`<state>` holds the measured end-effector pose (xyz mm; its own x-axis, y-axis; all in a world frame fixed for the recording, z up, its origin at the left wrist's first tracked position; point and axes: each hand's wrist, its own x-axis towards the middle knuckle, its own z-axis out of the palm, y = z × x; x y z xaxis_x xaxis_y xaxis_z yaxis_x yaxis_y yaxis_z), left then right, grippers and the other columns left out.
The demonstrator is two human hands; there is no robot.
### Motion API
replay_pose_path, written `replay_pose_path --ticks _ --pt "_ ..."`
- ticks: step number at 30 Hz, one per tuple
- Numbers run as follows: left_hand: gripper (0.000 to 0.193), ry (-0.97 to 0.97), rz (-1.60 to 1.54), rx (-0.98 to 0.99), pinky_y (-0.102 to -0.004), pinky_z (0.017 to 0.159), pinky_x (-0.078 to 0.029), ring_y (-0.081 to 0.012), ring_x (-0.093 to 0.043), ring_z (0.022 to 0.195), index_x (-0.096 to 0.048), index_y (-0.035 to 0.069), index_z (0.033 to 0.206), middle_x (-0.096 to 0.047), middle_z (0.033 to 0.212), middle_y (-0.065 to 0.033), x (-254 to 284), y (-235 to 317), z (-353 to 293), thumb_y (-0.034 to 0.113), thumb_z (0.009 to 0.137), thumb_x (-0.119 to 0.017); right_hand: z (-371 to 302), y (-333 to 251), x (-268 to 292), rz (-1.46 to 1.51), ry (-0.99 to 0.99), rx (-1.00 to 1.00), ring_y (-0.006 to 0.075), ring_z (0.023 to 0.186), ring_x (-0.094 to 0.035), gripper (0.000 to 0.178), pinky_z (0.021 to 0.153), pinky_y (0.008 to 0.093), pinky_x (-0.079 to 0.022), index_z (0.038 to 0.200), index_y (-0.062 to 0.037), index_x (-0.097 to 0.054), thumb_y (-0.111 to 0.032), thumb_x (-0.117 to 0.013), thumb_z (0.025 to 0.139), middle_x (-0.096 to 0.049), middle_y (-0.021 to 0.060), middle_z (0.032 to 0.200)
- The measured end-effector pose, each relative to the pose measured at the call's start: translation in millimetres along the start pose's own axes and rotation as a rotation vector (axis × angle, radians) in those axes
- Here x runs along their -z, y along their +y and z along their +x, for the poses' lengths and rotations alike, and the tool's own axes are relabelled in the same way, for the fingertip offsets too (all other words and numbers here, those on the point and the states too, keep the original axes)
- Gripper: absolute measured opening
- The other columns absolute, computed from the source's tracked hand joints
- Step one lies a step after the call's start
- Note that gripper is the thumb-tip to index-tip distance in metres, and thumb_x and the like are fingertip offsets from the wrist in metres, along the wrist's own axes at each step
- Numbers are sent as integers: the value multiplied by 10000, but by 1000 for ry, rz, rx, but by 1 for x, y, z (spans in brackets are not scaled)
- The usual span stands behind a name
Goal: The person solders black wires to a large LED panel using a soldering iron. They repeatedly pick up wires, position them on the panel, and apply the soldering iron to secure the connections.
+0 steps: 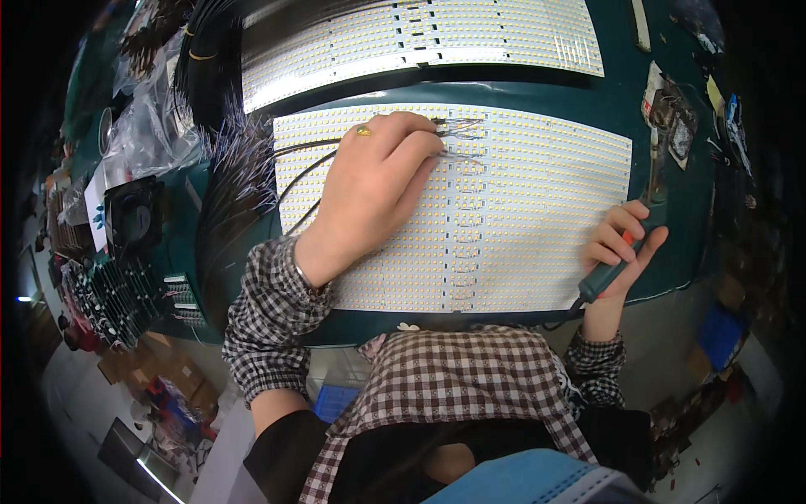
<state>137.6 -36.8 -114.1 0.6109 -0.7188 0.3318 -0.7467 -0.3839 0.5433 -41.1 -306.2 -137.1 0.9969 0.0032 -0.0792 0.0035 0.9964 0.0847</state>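
Observation:
A white LED panel [537, 218], dotted with rows of small yellowish diodes, lies flat before me. My left hand [369, 181] rests over its middle-left part, fingers closed on black cables [304, 149]. Their thin stripped wire ends [463, 128] reach onto the panel's central strip of contacts; whether they are fixed there I cannot tell. At the panel's right edge my right hand [617, 244] is wrapped round a soldering iron [600, 281] with a green handle and a red part. It points away from me, its far end close to a dirty, dark-stained pad [672, 126].
Behind lies a second LED panel [537, 34]. A thick bundle of black cables with frayed wire ends [239, 160] hangs at the left, beside clear plastic bags [138, 126]. Green circuit boards [117, 294] stand at the table's left edge. Scraps lie far right.

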Motion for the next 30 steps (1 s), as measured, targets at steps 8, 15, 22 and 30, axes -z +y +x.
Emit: replay_pose_path --ticks 8,15,22,30 --pt "156 90 116 -7 -356 670 -433 -254 -559 808 -598 51 893 -575 878 -70 14 -12 -7 13 741 -606 7 0 1 -34 -6 -19 105 688 -493 356 657 294 -416 1091 -113 -499 -335 -633 847 -503 -16 868" --pt "192 239 143 141 -339 739 -461 -269 -583 890 -619 36 939 -604 971 -98 49 -3 -52 -17 754 -611 7 6 0 -115 -2 14 93 691 -487 317 653 271 -433 1060 -123 -488 -290 -646 843 -492 -28 843" --pt "154 531 255 430 -336 751 -464 -273 -591 870 -619 32 896 -612 917 -98 88 -53 -133 -10 747 -616 12 -4 5 -157 -23 -21 87 700 -469 319 662 260 -429 1085 -121 -472 -264 -637 853 -476 -25 864" --pt "85 423 237 325 -296 735 -444 -228 -583 834 -612 4 863 -591 867 -97 82 -82 -112 -4 779 -621 18 -17 10 -172 -16 -13 89 714 -462 348 658 262 -414 1091 -105 -481 -262 -658 835 -471 -25 860"
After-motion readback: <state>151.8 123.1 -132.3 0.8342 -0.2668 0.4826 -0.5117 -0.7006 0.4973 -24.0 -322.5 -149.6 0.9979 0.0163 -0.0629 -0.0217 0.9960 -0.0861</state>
